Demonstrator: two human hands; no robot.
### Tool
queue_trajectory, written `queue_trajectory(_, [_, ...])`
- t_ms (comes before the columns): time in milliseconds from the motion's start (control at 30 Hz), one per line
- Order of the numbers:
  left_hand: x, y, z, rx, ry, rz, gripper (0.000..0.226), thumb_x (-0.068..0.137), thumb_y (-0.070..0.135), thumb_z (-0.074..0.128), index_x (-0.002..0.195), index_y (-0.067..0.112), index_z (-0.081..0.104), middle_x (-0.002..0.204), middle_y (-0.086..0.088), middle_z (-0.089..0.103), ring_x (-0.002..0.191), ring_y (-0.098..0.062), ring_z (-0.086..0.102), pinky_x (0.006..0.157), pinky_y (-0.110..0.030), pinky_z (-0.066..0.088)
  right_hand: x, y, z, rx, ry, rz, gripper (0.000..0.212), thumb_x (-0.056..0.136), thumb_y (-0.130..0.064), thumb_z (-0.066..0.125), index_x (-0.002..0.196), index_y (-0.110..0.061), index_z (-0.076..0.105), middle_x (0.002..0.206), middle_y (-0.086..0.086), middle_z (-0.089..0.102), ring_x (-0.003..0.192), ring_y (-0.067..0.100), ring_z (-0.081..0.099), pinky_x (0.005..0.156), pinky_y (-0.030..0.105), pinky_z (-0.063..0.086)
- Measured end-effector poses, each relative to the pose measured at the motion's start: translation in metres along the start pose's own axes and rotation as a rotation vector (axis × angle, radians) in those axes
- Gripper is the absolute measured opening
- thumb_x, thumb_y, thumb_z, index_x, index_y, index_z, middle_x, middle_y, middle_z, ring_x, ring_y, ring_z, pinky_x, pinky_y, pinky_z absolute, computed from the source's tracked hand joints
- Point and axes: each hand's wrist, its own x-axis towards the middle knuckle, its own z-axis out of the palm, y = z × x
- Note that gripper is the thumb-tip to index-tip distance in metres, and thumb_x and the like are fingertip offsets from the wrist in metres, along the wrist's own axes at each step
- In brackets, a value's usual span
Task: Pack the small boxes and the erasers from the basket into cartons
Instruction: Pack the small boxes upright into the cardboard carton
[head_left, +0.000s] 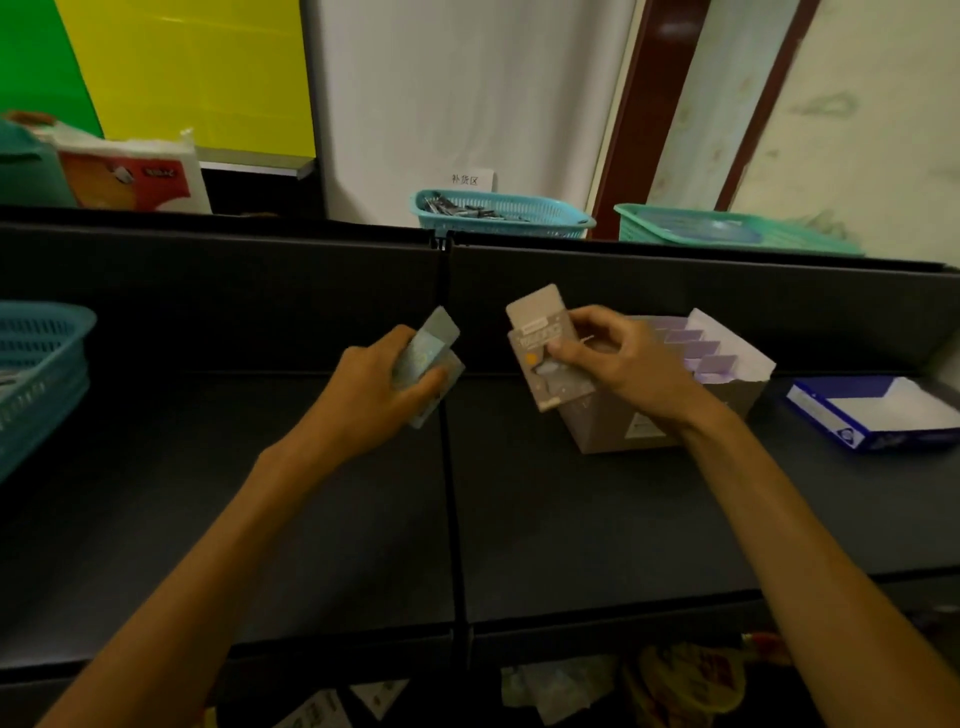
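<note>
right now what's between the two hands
In the head view, nothing lies between the left hand and right hand, only bare dark shelf and its vertical divider seam.

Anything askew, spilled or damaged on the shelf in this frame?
Nothing stands out. The left hand and right hand each hold small boxes; the open carton sits upright with purple packs in a neat row, and the blue-and-white carton lies flat beside it.

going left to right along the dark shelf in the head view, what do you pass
blue basket → left hand holding bluish small boxes → right hand holding a beige small box → open carton → blue-and-white carton
</note>
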Motion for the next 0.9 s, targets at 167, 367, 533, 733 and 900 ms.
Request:
queue_trajectory(167, [0.021,0.039,0.014,-0.119,0.113,0.127,0.035,0.083,0.037,0.058,0.112,0.018,0.05,0.107,0.01,0.053,0.084,0.004,0.056,0.059,-0.006,0.048,-0.01,0.001,-0.048,0.067,0.209,-0.042,0.028,0.088,-0.024,0.063,0.115,-0.016,0.058,0.11,-0.005,0.067,0.098,0.005,0.066,0.076,0.017,0.054])
queue_trajectory(367, [0.052,0.08,0.047,-0.202,0.13,0.165,0.034,0.081,0.041,0.061,0.111,0.027,0.052,0.109,0.014,0.057,0.094,0.002,0.059,0.065,-0.013,0.052,-0.013,0.035,-0.107,0.027,0.301,-0.041,0.019,0.086,-0.02,0.065,0.103,-0.024,0.058,0.106,-0.006,0.066,0.097,0.007,0.065,0.075,0.016,0.053])
queue_trajectory(533, [0.08,0.121,0.079,-0.28,0.14,0.172,0.037,0.081,0.024,0.066,0.113,0.024,0.047,0.11,0.016,0.056,0.099,0.0,0.06,0.072,-0.015,0.053,-0.007,0.071,-0.154,0.052,0.251,-0.015,0.028,0.084,-0.016,0.068,0.107,-0.025,0.055,0.107,-0.007,0.066,0.094,0.003,0.065,0.071,0.014,0.052])
queue_trajectory(733, [0.105,0.152,0.119,-0.319,0.078,0.142,0.051,0.074,0.013,0.074,0.115,0.021,0.044,0.108,0.009,0.06,0.094,-0.003,0.064,0.071,-0.02,0.056,0.008,0.113,-0.192,-0.021,0.04,0.026,0.041,0.08,-0.014,0.072,0.114,-0.023,0.052,0.11,-0.006,0.064,0.099,0.005,0.065,0.073,0.018,0.054])
queue_trajectory(900, [0.116,0.154,0.146,-0.101,-0.004,0.09,0.066,0.073,0.015,0.075,0.126,0.034,0.04,0.107,0.008,0.055,0.089,-0.001,0.06,0.068,-0.016,0.055,0.016,0.134,-0.212,0.002,-0.038,-0.016,0.047,0.078,-0.011,0.073,0.117,-0.025,0.051,0.109,-0.009,0.062,0.099,0.002,0.064,0.075,0.017,0.054])
